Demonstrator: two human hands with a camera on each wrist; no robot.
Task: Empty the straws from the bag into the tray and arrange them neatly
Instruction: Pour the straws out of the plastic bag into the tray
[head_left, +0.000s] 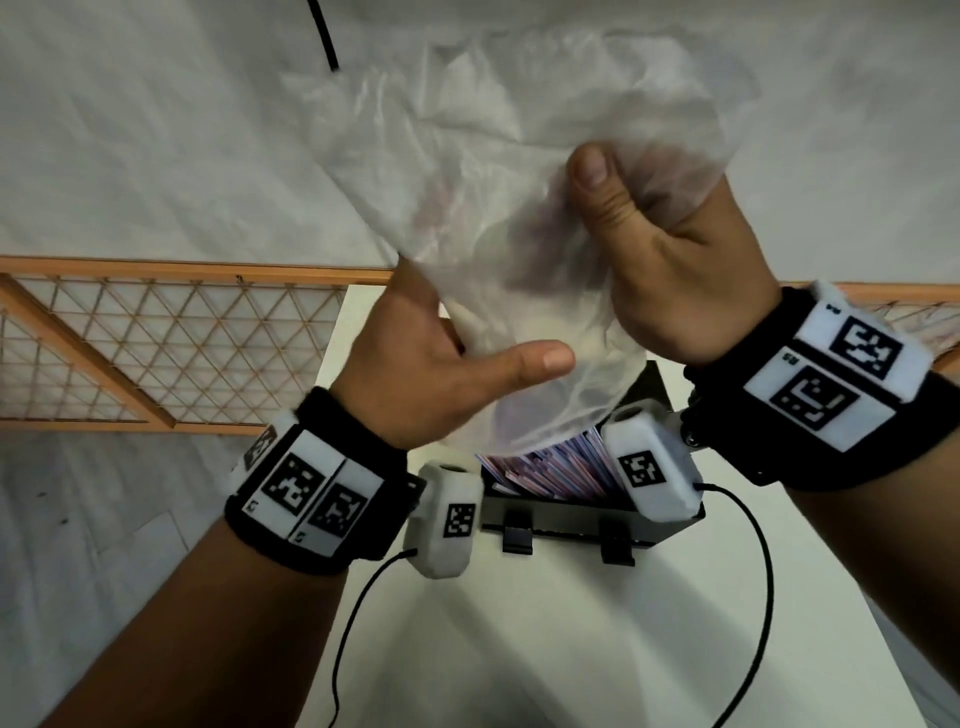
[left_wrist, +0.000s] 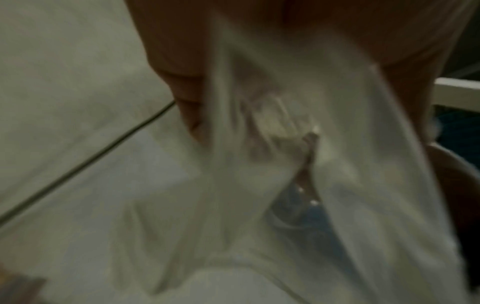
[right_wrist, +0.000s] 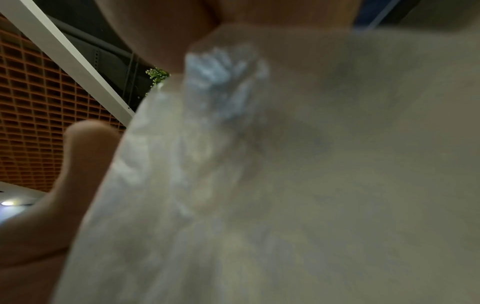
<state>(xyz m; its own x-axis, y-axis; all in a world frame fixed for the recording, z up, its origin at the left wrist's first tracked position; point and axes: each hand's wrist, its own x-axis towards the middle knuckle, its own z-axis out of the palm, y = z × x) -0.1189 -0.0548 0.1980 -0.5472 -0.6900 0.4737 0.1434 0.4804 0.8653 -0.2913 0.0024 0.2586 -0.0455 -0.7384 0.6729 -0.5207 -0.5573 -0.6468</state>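
A thin, cloudy plastic bag (head_left: 498, 171) hangs upside down above a black tray (head_left: 566, 514), its mouth over the tray. Wrapped straws (head_left: 545, 467) with red and blue print lie piled inside the tray. My right hand (head_left: 649, 249) grips the crumpled bag, fingers curled into the plastic and thumb up. My left hand (head_left: 447, 358) holds the bag's left side, its fingers behind the plastic and its thumb stretched out in front. The bag (left_wrist: 298, 164) fills the left wrist view and the bag (right_wrist: 285, 174) blurs most of the right wrist view.
The tray stands on a white table (head_left: 519, 623). Black cables (head_left: 753, 597) trail from the wrist cameras across it. An orange lattice frame (head_left: 171, 343) lies to the left on pale sheeting (head_left: 156, 130), beyond the table's edge.
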